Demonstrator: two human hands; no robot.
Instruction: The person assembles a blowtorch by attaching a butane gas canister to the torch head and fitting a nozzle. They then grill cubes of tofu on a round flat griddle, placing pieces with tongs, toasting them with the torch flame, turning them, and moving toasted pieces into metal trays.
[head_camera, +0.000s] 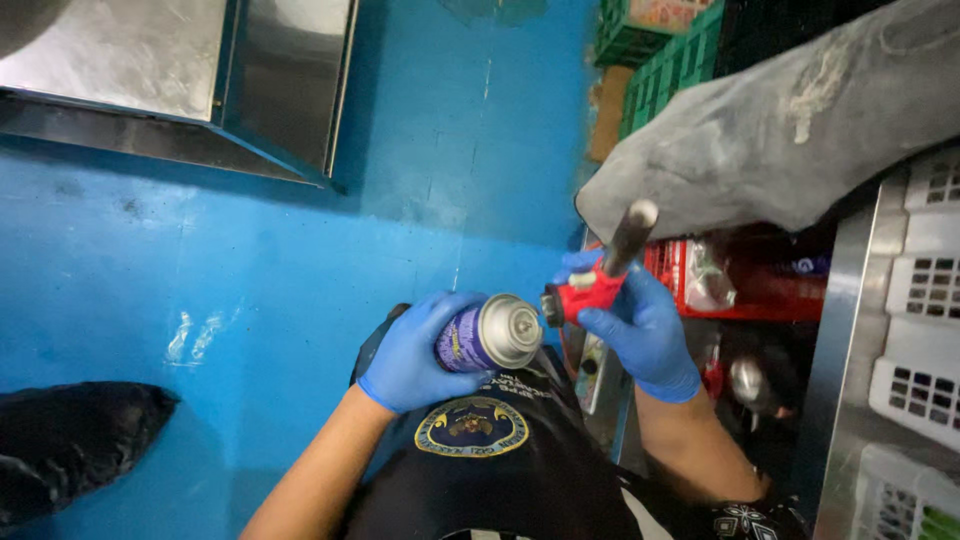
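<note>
Gloved hands are bringing a gas canister and a torch head together over the blue floor.

The left hand (415, 362) is wrapping its grip around the body of the canister (490, 336), tilting the valve end toward the right so the nozzle is facing the torch head (585, 290). The right hand (640, 335) is closing its grip on the red base, keeping the dark metal tube pointing up and away, just beside the canister's top but apart from it.
</note>
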